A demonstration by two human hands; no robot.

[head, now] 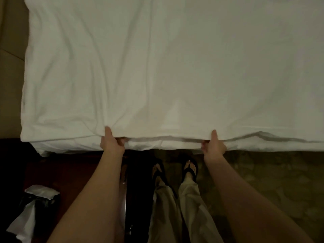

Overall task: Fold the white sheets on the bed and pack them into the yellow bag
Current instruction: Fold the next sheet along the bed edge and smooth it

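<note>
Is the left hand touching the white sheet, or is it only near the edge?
Touching. In the head view the left hand pinches the near edge of the white sheet, thumb on top and fingers curled under it.

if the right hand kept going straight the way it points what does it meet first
The right hand points up the bed while pinching the near edge of the white sheet. Going on, it would meet only more of that sheet; nothing else shows in its line.

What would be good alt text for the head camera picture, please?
A person's left hand and right hand each grip the near edge of a white sheet spread over a bed. Below are their sandalled feet on patterned carpet; crumpled white material lies lower left.
</note>
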